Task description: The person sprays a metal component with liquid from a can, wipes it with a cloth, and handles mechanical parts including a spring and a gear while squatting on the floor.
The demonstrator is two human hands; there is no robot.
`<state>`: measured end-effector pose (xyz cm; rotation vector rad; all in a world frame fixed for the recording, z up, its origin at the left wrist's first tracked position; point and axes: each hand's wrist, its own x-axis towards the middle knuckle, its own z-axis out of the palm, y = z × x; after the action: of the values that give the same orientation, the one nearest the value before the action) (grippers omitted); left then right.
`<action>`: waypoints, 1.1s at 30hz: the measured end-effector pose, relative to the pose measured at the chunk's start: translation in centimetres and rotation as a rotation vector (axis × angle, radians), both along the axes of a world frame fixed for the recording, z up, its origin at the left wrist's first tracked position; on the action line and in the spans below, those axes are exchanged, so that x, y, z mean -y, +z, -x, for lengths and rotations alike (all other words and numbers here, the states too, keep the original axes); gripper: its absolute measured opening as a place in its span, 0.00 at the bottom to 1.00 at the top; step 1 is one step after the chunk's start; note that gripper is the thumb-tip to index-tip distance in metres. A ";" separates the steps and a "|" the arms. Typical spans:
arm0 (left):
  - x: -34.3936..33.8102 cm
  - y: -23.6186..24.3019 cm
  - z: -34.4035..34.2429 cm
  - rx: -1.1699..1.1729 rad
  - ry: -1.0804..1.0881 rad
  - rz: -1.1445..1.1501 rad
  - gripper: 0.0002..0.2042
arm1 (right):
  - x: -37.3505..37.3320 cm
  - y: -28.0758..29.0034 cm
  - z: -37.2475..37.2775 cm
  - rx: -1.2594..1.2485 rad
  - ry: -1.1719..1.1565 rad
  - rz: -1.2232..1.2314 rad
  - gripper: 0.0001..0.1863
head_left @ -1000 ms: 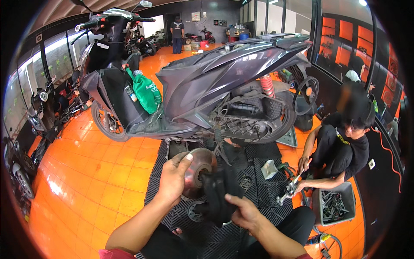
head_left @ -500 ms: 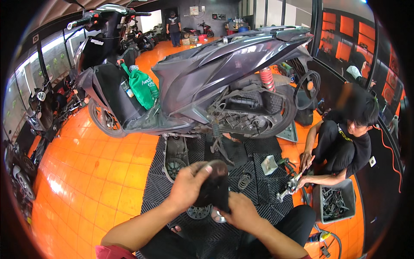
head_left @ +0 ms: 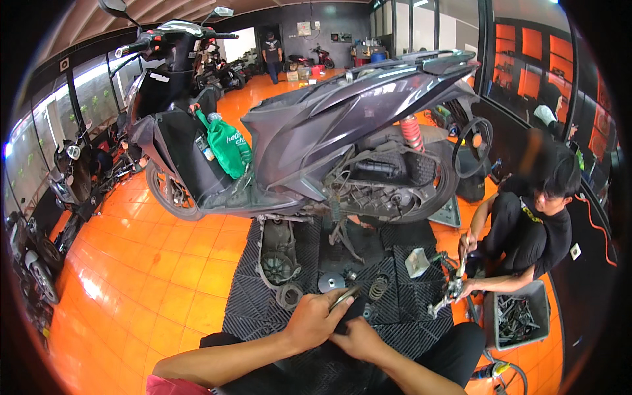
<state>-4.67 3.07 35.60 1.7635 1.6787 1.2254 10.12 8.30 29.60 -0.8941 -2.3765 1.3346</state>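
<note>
My left hand (head_left: 313, 321) grips a round metal part (head_left: 344, 297), tilted so that mostly its thin edge shows. My right hand (head_left: 359, 340) is closed just beside it, on a black cloth-like piece (head_left: 353, 315) pressed against the part. The fingers hide much of both. Beyond my hands, a silver disc (head_left: 331, 282), a metal ring (head_left: 289, 297) and a coil spring (head_left: 379, 288) lie on the black ribbed mat (head_left: 306, 243). A long metal engine cover (head_left: 278, 253) lies at the mat's far left.
A dark scooter (head_left: 316, 125) stands across the far side, its rear drive side opened up. On the right a crouching co-worker (head_left: 536, 224) works on a metal part (head_left: 453, 288). Nearby are a grey bin (head_left: 520, 316) of metal parts and a white container (head_left: 417, 263).
Both hands have come lower and nearer each other. The held part has turned from its dark broad side to its edge. The view has shifted, and the silver disc shows more fully.
</note>
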 end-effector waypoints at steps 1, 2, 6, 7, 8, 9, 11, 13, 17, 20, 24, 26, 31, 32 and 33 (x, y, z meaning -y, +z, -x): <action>-0.1 0.3 -0.2 -0.034 -0.013 -0.051 0.15 | 0.1 -0.5 -0.2 -0.052 -0.095 0.166 0.19; -0.5 0.1 -0.3 -0.031 -0.034 -0.132 0.14 | -0.1 -1.3 -0.3 -0.103 -0.193 0.331 0.19; -0.9 -0.7 1.3 -0.272 -0.207 -0.466 0.17 | -0.2 2.3 -1.1 -0.725 -0.226 1.305 0.21; -0.9 -1.1 1.8 -0.308 -0.244 -0.559 0.18 | -0.6 2.5 -1.9 -0.815 -0.177 1.446 0.23; -1.2 -1.5 2.3 -0.348 -0.278 -0.657 0.18 | -0.8 3.3 -2.6 -0.906 -0.115 1.487 0.25; -1.4 -2.1 3.1 -0.388 -0.311 -0.753 0.19 | -0.7 4.3 -3.4 -0.995 -0.049 1.528 0.26; -1.9 -2.3 3.8 -0.298 -0.340 -0.759 0.20 | -0.4 5.4 -4.3 -1.119 0.016 1.541 0.29; -2.9 -1.9 3.0 -0.205 -0.260 -0.869 0.22 | 0.2 5.0 -4.9 -1.194 -0.017 1.498 0.31; -3.4 0.5 2.2 -0.277 -0.232 -0.537 0.24 | -0.7 4.5 -6.0 -1.051 -0.075 1.367 0.26; -2.7 1.5 1.8 -0.105 -0.079 -0.458 0.18 | -1.1 5.0 -6.0 -0.906 -0.249 0.895 0.22; -0.4 5.1 -1.2 -0.150 -0.141 -0.482 0.21 | -0.7 5.4 -4.4 -0.780 -0.266 0.399 0.16; -0.2 4.3 -2.5 -0.368 -0.159 -0.523 0.25 | -0.6 4.9 -4.4 -0.802 -0.218 0.408 0.15; -2.3 -1.2 1.0 -0.320 -0.276 -0.661 0.22 | 0.6 5.9 -4.9 -1.031 -0.366 1.219 0.18; -2.7 -1.8 1.3 -0.252 -0.270 -0.639 0.23 | 0.2 4.7 -5.3 -1.065 -0.283 1.359 0.22; -3.5 -1.4 1.5 -0.204 -0.293 -0.627 0.23 | 0.2 4.8 -5.6 -1.087 -0.275 1.380 0.23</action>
<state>-6.14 6.58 34.20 2.4653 1.1258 1.5804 15.69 8.13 34.39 -0.4064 -0.3579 2.3772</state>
